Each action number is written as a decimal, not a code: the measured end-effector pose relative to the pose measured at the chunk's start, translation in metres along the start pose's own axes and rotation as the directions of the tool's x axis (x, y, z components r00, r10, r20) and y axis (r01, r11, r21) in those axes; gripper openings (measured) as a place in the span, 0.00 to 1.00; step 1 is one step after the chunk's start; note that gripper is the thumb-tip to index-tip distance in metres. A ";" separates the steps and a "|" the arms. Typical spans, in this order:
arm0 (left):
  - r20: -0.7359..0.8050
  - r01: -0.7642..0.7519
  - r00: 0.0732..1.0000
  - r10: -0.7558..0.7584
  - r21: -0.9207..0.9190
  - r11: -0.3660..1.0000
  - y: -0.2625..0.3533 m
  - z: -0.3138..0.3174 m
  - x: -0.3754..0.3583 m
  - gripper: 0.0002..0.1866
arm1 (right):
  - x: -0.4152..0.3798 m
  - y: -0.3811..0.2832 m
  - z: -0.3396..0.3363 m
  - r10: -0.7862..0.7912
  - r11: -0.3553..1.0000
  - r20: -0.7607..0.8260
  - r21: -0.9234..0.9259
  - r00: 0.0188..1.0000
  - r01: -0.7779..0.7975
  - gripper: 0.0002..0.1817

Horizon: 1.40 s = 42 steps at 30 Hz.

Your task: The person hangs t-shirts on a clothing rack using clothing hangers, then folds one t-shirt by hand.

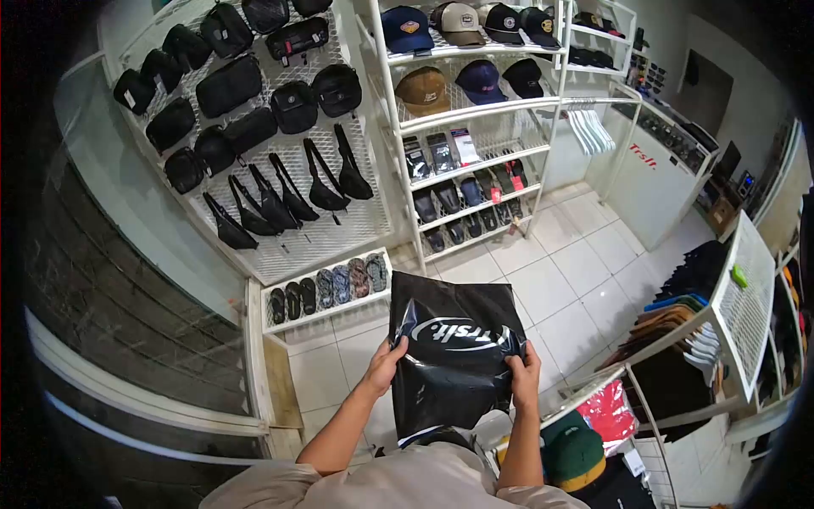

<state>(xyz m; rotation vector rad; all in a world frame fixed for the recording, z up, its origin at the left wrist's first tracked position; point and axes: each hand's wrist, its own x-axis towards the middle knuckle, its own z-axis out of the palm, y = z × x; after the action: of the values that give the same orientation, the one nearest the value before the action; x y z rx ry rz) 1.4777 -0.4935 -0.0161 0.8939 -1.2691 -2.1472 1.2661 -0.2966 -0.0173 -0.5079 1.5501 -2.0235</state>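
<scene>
A glossy black plastic shopping bag (449, 373) with a white oval "Trslt." logo is held up flat in front of my body. My left hand (387, 366) grips its left edge, thumb on the front and fingers behind. On the opposite edge my right hand (524, 373) pinches the bag the same way, thumb pressed on the front beside the logo. The bag's lower end reaches close to my shirt, and the fingers behind it are hidden.
Ahead stands a white shelf rack (475, 114) with caps, packs and sandals. Black bags hang on a mesh wall panel (348, 229) at left, above a sandal tray (331, 293). At right are hanging clothes (670, 327), a green cap (572, 450) and a red packet (607, 414).
</scene>
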 end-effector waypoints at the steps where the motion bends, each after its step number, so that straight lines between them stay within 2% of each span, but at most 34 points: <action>1: 0.008 0.017 1.000 -0.017 0.033 0.999 0.009 0.002 0.016 0.26 | 0.013 -0.004 0.002 0.028 0.999 -0.010 0.046 1.000 -0.028 0.16; 3: 0.022 0.003 1.000 -0.005 0.074 0.997 0.023 0.005 0.050 0.27 | 0.046 -0.002 0.004 -0.009 0.998 -0.004 0.060 1.000 0.010 0.15; 6: 0.033 0.092 0.995 -0.090 -0.071 0.993 0.044 0.024 0.084 0.27 | 0.080 -0.017 0.005 -0.030 1.000 -0.045 0.007 0.999 0.031 0.14; 7: 0.101 0.108 0.990 -0.100 -0.080 0.991 0.049 0.030 0.096 0.28 | 0.088 -0.029 0.006 -0.011 0.999 -0.057 0.035 0.998 0.013 0.13; 9: 0.178 0.165 0.974 -0.139 -0.143 0.976 0.060 0.049 0.117 0.27 | 0.102 -0.057 0.004 -0.077 0.996 -0.108 -0.058 0.991 0.071 0.12; 10: 0.293 0.167 0.950 -0.109 -0.180 0.969 0.059 0.055 0.134 0.27 | 0.112 -0.059 -0.006 -0.090 0.991 -0.123 -0.108 0.988 0.077 0.12; 13: 0.449 0.203 0.889 -0.089 -0.211 0.956 0.058 0.092 0.180 0.27 | 0.121 -0.078 -0.021 -0.116 0.992 -0.245 -0.084 0.962 0.098 0.11; 15: 0.506 0.268 0.851 -0.139 -0.191 0.944 0.062 0.122 0.203 0.24 | 0.124 -0.085 -0.030 -0.142 0.988 -0.336 -0.100 0.931 0.115 0.11; 17: 0.549 0.197 0.818 -0.169 0.008 0.980 0.065 0.153 0.226 0.20 | 0.129 -0.084 -0.044 -0.212 0.977 -0.410 -0.085 0.887 0.194 0.11; 18: 0.553 0.190 0.816 -0.171 0.022 0.981 0.060 0.166 0.237 0.17 | 0.133 -0.080 -0.053 -0.244 0.969 -0.448 -0.139 0.860 0.202 0.11; 19: 0.579 0.206 0.795 -0.183 0.027 0.978 0.051 0.176 0.256 0.17 | 0.139 -0.081 -0.057 -0.255 0.966 -0.473 -0.157 0.843 0.203 0.11; 21: 0.590 0.116 0.794 -0.149 0.095 0.989 0.040 0.195 0.294 0.17 | 0.155 -0.082 -0.061 -0.275 0.961 -0.543 -0.164 0.793 0.221 0.11; 22: 0.603 0.142 0.783 -0.157 0.073 0.987 0.040 0.205 0.309 0.15 | 0.165 -0.087 -0.061 -0.267 0.964 -0.577 -0.175 0.772 0.203 0.11; 27: 0.657 0.162 0.730 -0.189 0.103 0.981 0.066 0.261 0.383 0.16 | 0.231 -0.099 -0.073 -0.329 0.943 -0.653 -0.267 0.682 0.199 0.10; 29: 0.708 0.215 0.665 -0.238 0.124 0.969 0.088 0.287 0.411 0.16 | 0.259 -0.112 -0.078 -0.323 0.946 -0.665 -0.249 0.674 0.207 0.09; 31: 0.721 0.216 0.643 -0.258 0.152 0.964 0.093 0.316 0.443 0.16 | 0.283 -0.116 -0.088 -0.354 0.935 -0.700 -0.274 0.620 0.225 0.11; 33: 0.769 0.199 0.592 -0.241 0.151 0.968 0.090 0.343 0.460 0.17 | 0.298 -0.117 -0.102 -0.397 0.918 -0.723 -0.309 0.566 0.248 0.12; 34: 0.768 0.210 0.582 -0.267 0.175 0.962 0.089 0.358 0.470 0.17 | 0.303 -0.123 -0.104 -0.441 0.898 -0.729 -0.365 0.523 0.247 0.13; 35: 0.746 0.207 0.593 -0.302 0.221 0.953 0.082 0.372 0.479 0.17 | 0.305 -0.130 -0.110 -0.424 0.903 -0.743 -0.393 0.518 0.176 0.12; 37: 0.759 0.220 0.551 -0.348 0.270 0.937 0.077 0.406 0.491 0.16 | 0.313 -0.138 -0.127 -0.441 0.897 -0.768 -0.400 0.464 0.189 0.12; 39: 0.794 0.236 0.463 -0.393 0.317 0.918 0.067 0.443 0.497 0.16 | 0.317 -0.130 -0.158 -0.401 0.916 -0.817 -0.358 0.415 0.180 0.13; 41: 0.822 0.189 0.452 -0.346 0.291 0.938 0.049 0.484 0.508 0.16 | 0.326 -0.132 -0.186 -0.427 0.904 -0.833 -0.379 0.353 0.199 0.14; 42: 0.808 0.181 0.457 -0.372 0.325 0.928 0.043 0.504 0.511 0.16 | 0.329 -0.134 -0.202 -0.445 0.895 -0.827 -0.402 0.345 0.191 0.15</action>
<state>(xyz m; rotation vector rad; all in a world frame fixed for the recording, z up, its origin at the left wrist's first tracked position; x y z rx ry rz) 0.7667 -0.5757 0.0536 -0.0441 -1.9176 -2.9393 0.8634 -0.3202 0.0489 0.4049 2.5165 -2.6393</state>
